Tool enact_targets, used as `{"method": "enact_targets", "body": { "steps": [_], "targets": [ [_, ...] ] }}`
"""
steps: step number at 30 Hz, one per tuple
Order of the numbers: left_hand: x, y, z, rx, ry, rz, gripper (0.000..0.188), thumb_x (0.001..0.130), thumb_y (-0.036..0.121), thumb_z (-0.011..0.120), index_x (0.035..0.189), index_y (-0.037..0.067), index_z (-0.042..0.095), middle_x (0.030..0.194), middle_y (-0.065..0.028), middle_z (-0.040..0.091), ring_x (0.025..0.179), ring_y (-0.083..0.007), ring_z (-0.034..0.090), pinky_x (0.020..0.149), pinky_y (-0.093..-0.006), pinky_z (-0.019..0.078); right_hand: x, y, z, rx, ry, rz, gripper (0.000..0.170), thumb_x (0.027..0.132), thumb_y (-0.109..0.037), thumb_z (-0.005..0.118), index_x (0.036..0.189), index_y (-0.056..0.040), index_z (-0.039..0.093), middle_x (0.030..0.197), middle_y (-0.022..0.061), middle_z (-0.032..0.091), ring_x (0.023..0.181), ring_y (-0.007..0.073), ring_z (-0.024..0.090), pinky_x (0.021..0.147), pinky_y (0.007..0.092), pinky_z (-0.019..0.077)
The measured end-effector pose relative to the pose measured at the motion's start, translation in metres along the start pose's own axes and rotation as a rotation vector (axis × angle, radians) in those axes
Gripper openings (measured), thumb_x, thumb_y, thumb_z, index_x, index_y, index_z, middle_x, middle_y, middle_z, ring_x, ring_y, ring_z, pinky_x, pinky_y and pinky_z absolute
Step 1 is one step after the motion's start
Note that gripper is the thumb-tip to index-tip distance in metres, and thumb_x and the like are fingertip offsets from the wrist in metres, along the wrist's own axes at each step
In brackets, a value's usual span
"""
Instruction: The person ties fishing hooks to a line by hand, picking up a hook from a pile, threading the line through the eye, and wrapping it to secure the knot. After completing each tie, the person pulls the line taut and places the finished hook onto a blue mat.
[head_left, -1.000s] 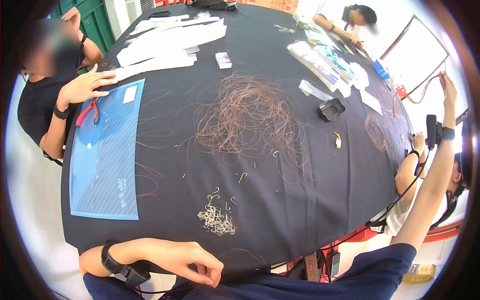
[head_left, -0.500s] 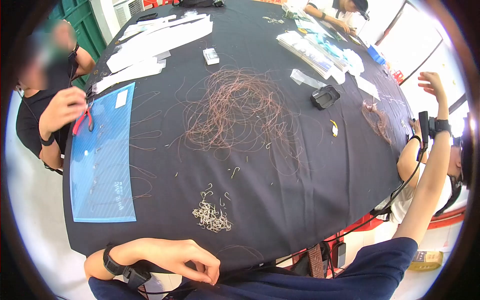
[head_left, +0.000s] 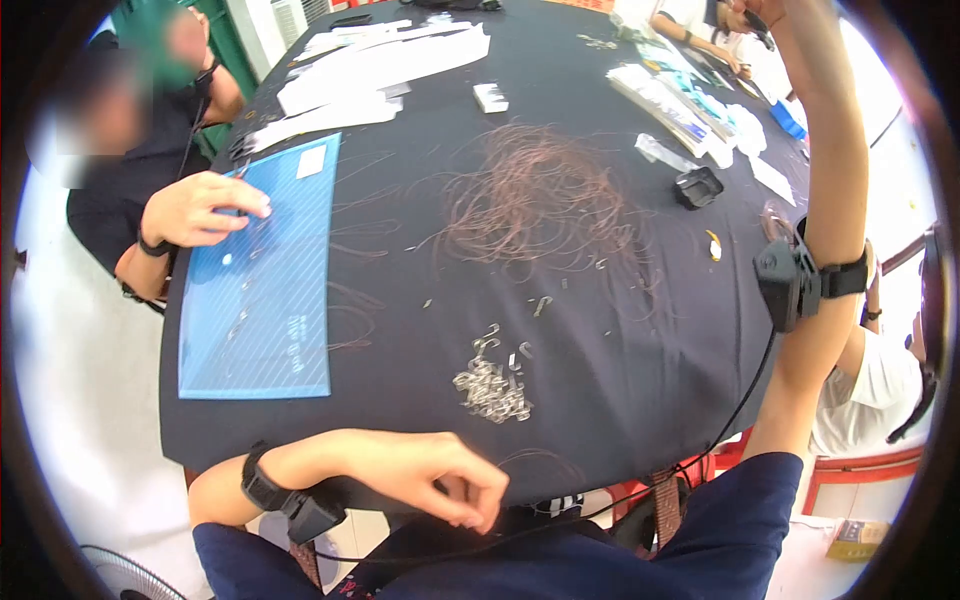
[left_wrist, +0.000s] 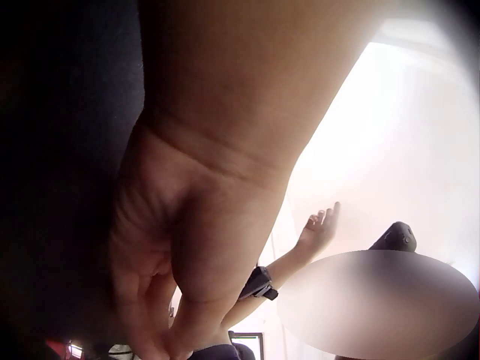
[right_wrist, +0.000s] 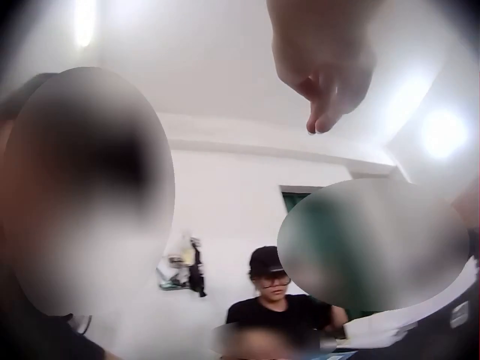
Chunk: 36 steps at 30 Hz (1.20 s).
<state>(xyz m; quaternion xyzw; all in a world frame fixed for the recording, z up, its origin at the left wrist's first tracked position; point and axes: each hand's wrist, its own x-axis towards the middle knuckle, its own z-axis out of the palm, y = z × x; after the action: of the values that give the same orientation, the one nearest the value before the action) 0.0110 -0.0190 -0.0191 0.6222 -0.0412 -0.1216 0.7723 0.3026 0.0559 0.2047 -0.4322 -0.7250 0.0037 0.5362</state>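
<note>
My left hand point(head_left: 440, 480) lies at the near table edge in the head view, wrist bent, thumb and fingertips meeting. I cannot tell whether it pinches a thin line. In the left wrist view its fingertips come together at the bottom. Just beyond it, a thin reddish line point(head_left: 545, 455) lies on the cloth, then a pile of metal fish hooks point(head_left: 492, 390). My right hand point(right_wrist: 322, 64) is raised high with nothing visible in its loose fingers. The head view's top edge cuts it off. A tangle of reddish-brown fishing line point(head_left: 540, 195) covers the table's middle.
On the left lies a blue plastic folder point(head_left: 290, 260) with line loops at its edge; another person's hand point(head_left: 205, 210) reaches over it. A black tray point(head_left: 698, 187), a small yellow item point(head_left: 713, 246) and white paper strips point(head_left: 390, 70) stand farther off. A cable point(head_left: 735, 410) hangs from my right wrist.
My right hand lets go of a reddish bundle of line at the far right, and the arm swings up and inward. The other person's hand moves over the folder. My left hand keeps its pose.
</note>
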Motion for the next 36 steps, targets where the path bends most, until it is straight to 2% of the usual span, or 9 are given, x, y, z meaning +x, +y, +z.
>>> {"method": "enact_targets", "body": {
  "steps": [2,7,12,16,18,22,27,30,36],
  "targets": [
    [-0.001,0.001,0.000,0.013,0.005,-0.024,0.010,0.091,0.008,0.058,0.095,0.000,0.062,0.092,-0.0053,0.066,0.079,-0.0114,0.063,0.069,-0.0256,0.0519,-0.011,-0.027,0.031,0.017,0.039,-0.127,0.038,0.093,-0.032,0.050,0.110,0.0007,0.061,0.065,-0.0002,0.059,0.059,0.0064,0.056,0.047,0.0174,0.0385],
    [-0.003,-0.003,0.004,0.045,0.046,0.028,0.009,0.091,0.007,0.057,0.093,-0.001,0.061,0.090,-0.0062,0.067,0.080,-0.0118,0.064,0.068,-0.0257,0.0522,-0.042,-0.066,0.039,0.122,-0.118,-0.175,0.046,0.092,-0.037,0.048,0.118,0.0010,0.057,0.065,-0.0006,0.058,0.057,0.0076,0.054,0.059,0.0210,0.0430],
    [-0.005,-0.004,0.005,0.020,0.103,0.044,0.010,0.091,0.007,0.058,0.094,-0.002,0.061,0.091,-0.0071,0.066,0.082,-0.0108,0.062,0.072,-0.0258,0.0530,-0.077,-0.069,0.044,0.047,-0.265,0.109,0.046,0.098,-0.034,0.037,0.117,0.0031,0.056,0.068,0.0025,0.059,0.060,0.0072,0.055,0.057,0.0181,0.0409],
    [-0.009,0.000,0.005,-0.077,0.335,0.305,0.005,0.089,0.002,0.059,0.087,0.000,0.055,0.096,-0.0104,0.064,0.086,-0.0125,0.060,0.075,-0.0262,0.0496,-0.115,-0.076,0.086,0.268,-0.159,0.306,0.036,0.098,-0.027,0.040,0.108,0.0021,0.058,0.057,-0.0001,0.053,0.045,0.0060,0.049,0.042,0.0177,0.0340],
    [-0.012,0.010,0.002,-0.129,0.558,0.469,0.004,0.089,0.001,0.059,0.088,-0.001,0.055,0.097,-0.0117,0.064,0.086,-0.0125,0.060,0.073,-0.0257,0.0497,-0.134,-0.064,0.098,0.317,-0.253,0.418,0.033,0.098,-0.026,0.041,0.107,0.0016,0.058,0.060,0.0013,0.056,0.048,0.0061,0.051,0.043,0.0171,0.0351],
    [-0.024,0.024,-0.007,0.336,1.084,0.536,0.005,0.087,-0.004,0.058,0.091,-0.002,0.057,0.099,-0.0129,0.063,0.085,-0.0115,0.059,0.071,-0.0241,0.0495,-0.170,-0.031,0.108,0.608,-0.401,0.632,0.032,0.099,-0.026,0.042,0.105,0.0007,0.058,0.079,0.0055,0.063,0.056,0.0079,0.056,0.044,0.0177,0.0387],
    [-0.028,0.023,-0.013,0.513,1.178,0.527,0.005,0.085,-0.005,0.059,0.090,-0.003,0.058,0.099,-0.0126,0.064,0.090,-0.0129,0.061,0.077,-0.0243,0.0503,-0.191,-0.021,0.115,0.801,-0.615,0.721,0.032,0.099,-0.023,0.042,0.116,0.0020,0.053,0.105,0.0109,0.061,0.069,0.0114,0.062,0.049,0.0179,0.0458],
    [-0.024,0.019,-0.015,0.629,1.229,0.558,0.006,0.082,-0.004,0.062,0.086,0.000,0.061,0.091,-0.0072,0.067,0.078,-0.0102,0.063,0.069,-0.0230,0.0515,-0.203,-0.021,0.123,0.818,-0.670,0.688,0.027,0.097,-0.017,0.047,0.115,0.0021,0.051,0.107,0.0109,0.060,0.070,0.0115,0.063,0.048,0.0182,0.0457],
    [-0.024,0.015,-0.019,0.687,1.246,0.580,0.007,0.080,-0.004,0.064,0.085,0.001,0.062,0.090,-0.0069,0.067,0.073,-0.0104,0.063,0.066,-0.0228,0.0509,-0.202,-0.020,0.126,0.853,-0.675,0.663,0.027,0.096,-0.015,0.050,0.116,0.0020,0.050,0.110,0.0119,0.058,0.072,0.0124,0.065,0.045,0.0180,0.0446]
  ]
}}
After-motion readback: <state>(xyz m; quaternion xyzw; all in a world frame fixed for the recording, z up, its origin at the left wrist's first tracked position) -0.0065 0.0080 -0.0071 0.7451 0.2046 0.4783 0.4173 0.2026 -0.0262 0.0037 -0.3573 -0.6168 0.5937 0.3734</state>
